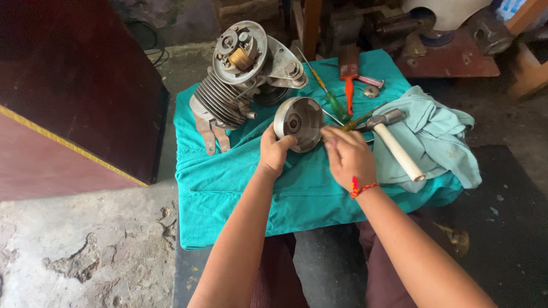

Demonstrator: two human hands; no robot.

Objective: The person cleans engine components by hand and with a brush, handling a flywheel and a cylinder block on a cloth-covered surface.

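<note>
My left hand [275, 154] grips the lower rim of a round metal flywheel cup [298, 121], tilted so its hollow faces me. My right hand [347, 155], with a red thread on the wrist, touches the cup's right edge with pinched fingertips; whether it holds something small I cannot tell. Behind the cup, a small finned engine [240, 85] with an exposed coil plate lies on a teal cloth [240, 188].
A hammer [394, 140] with a pale handle lies right of my hands beside a crumpled light green rag [439, 137]. A green-handled screwdriver [331, 97], an orange-handled brush [349, 77] and small metal parts sit behind. A dark red cabinet [74, 97] stands left.
</note>
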